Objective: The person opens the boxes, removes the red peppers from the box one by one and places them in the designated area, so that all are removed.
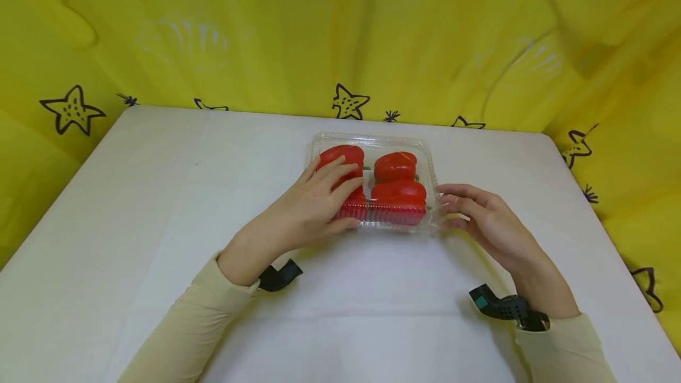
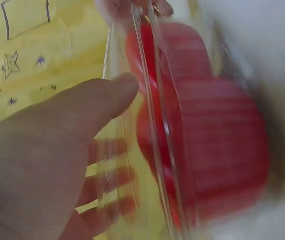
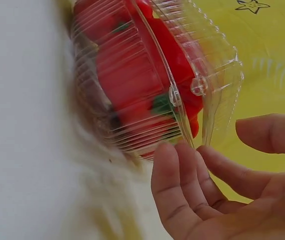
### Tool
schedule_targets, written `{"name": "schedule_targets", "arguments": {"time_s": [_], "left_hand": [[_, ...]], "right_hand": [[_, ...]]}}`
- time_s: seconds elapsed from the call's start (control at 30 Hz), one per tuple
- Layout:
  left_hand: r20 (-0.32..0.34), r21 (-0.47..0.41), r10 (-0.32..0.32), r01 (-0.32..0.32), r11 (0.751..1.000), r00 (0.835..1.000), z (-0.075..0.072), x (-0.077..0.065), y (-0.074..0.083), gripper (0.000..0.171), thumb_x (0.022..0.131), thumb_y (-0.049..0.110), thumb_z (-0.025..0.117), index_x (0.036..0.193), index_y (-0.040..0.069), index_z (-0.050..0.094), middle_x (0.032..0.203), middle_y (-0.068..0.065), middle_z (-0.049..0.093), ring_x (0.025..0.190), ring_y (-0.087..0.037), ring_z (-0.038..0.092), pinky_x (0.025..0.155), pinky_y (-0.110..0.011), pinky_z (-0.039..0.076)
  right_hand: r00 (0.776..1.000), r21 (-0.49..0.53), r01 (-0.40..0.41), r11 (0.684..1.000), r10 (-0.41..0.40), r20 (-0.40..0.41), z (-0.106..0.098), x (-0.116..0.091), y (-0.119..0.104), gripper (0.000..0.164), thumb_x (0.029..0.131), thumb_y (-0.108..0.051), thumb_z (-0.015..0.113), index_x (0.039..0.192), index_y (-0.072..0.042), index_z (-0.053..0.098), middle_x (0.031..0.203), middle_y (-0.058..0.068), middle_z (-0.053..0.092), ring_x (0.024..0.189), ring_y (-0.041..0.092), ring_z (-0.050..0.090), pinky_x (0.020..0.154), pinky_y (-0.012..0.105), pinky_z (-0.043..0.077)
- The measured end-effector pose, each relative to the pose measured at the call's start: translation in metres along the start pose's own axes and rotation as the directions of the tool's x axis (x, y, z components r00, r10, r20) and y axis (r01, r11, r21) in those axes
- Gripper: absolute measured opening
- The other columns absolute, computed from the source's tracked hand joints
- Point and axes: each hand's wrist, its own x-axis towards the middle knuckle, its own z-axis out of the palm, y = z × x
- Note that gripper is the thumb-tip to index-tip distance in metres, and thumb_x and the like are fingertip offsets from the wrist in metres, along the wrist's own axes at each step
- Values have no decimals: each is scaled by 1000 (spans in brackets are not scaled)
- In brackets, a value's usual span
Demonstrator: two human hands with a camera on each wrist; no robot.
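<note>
A clear plastic clamshell box (image 1: 407,142) with several red bell peppers (image 1: 399,192) inside rests on the white table. My left hand (image 1: 304,210) lies over the box's left side, fingers spread across the lid. In the left wrist view its thumb (image 2: 100,102) is at the lid's front edge, and the fingers show through the clear plastic. At the right front corner, my right hand (image 1: 492,223) has its fingertips against the box. The right wrist view shows those fingertips (image 3: 165,160) at the rim and the thumb held apart. A gap shows there between lid and base.
The white table (image 1: 159,211) extends around the box on all sides. Behind and beside it hangs a yellow cloth (image 1: 266,34) printed with stars and shells. Black straps (image 1: 505,307) sit on both wrists, below light sleeves.
</note>
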Motion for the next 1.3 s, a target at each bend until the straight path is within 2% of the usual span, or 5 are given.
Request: {"name": "schedule_targets", "arguments": {"time_s": [0.2,0.43,0.73,0.97,1.3], "left_hand": [[0,-59,-109,109,992,994,-7,-13,-18,89,82,49,77,149,4,40,159,-18,31,152,-37,20,123,-53,23],[117,-110,-261,274,955,958,-10,-19,-32,119,75,60,79,156,-3,18,163,-25,18,148,-41,29,117,-49,35],[110,-212,-236,255,943,965,1,-19,-35,126,69,51,87,155,-4,13,161,-22,26,145,-35,37,111,-45,44],[180,-357,-277,325,876,944,4,-19,-40,126,77,43,84,158,1,-3,166,-21,6,151,-38,22,111,-50,41],[78,-525,-213,221,822,974,3,-18,-47,117,78,37,85,160,8,7,167,-12,15,154,-33,14,120,-52,28]], "right_hand": [[999,46,-37,998,38,-33,-3,10,-4,45,104,-29,51,137,1,46,112,1,57,96,13,58,82,21,56],[997,147,-44,988,52,-51,-4,22,-13,46,102,-30,55,133,3,46,108,1,61,93,12,62,82,20,57],[988,-92,-107,990,96,-118,3,26,-23,67,100,-38,57,151,-2,31,119,4,55,94,11,62,82,21,58],[981,-315,-131,940,77,-180,16,31,-27,74,97,-42,61,154,-8,30,129,18,49,92,16,66,82,27,60],[990,-307,-89,947,49,-135,12,27,-28,66,100,-34,56,155,-8,30,128,20,51,92,14,66,80,24,59]]}}
